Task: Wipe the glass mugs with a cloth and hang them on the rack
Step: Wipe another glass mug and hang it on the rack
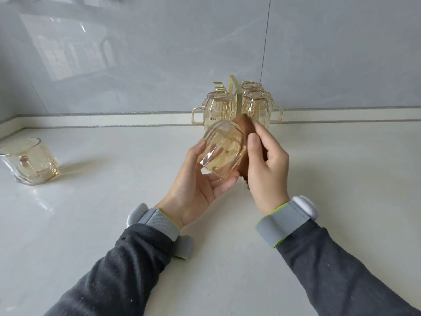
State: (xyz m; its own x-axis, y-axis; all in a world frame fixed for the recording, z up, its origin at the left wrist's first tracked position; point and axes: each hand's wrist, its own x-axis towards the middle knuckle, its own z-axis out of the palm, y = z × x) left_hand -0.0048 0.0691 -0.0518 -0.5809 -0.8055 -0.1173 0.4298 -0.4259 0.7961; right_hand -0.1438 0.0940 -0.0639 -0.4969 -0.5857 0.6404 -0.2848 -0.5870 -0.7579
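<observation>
Your left hand (198,188) cups the amber glass mug (222,151) near its mouth, thumb on one side and fingers curled beneath. It is tilted in mid-air above the counter (114,224), just in front of the rack (234,92). Your right hand (266,165) is closed around the brown cloth (242,123) and presses it against the mug's far side. The hold is shallow and the glass is smooth, so a hard rub could push it out of your fingers onto the stone. You are also working close to the three mugs (219,108) hanging there, and a wide stroke could knock them. A second mug (29,161) waits upright, well apart on the left.
</observation>
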